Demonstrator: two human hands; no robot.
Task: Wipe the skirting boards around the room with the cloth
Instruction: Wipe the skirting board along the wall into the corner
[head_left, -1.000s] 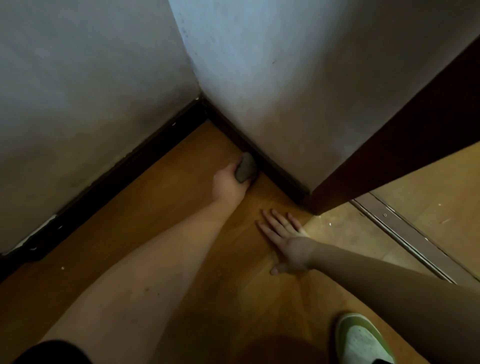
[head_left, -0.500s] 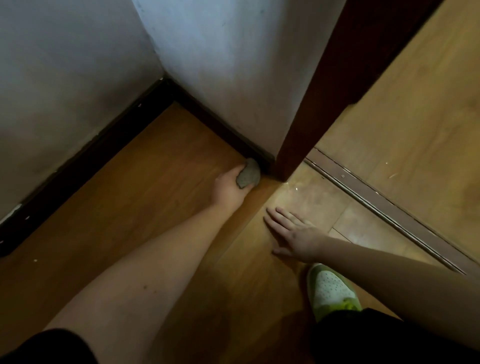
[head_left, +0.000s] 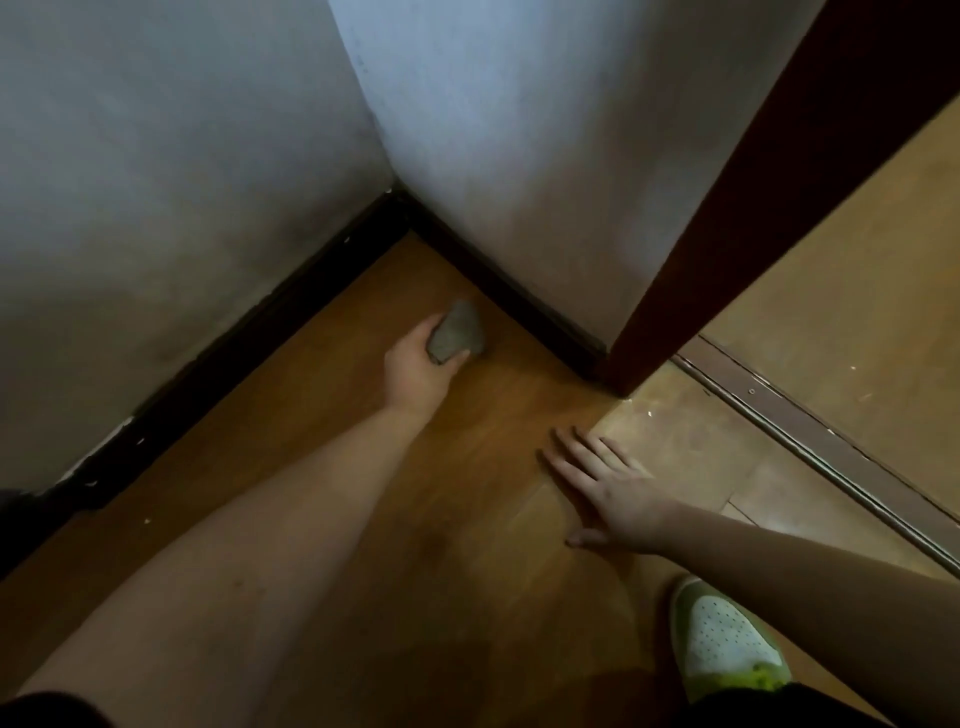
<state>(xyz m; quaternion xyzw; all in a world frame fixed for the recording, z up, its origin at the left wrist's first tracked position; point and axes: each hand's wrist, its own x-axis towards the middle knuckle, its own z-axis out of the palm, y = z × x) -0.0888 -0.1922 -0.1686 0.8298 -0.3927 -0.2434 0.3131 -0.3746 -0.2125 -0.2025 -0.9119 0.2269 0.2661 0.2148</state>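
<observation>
My left hand grips a bunched grey cloth over the wooden floor, a short way off the dark skirting board of the right-hand wall. A second dark skirting board runs along the left wall, and the two meet in the corner. My right hand lies flat on the floor with fingers spread, holding nothing.
A dark brown door frame stands where the right skirting ends. A metal threshold strip crosses the floor beyond it. My foot in a green and white shoe is planted at the lower right. Pale walls rise above both skirtings.
My left hand has drawn the cloth away from the skirting's end by the door frame, back toward the corner and off the board. The view has swung left again.
</observation>
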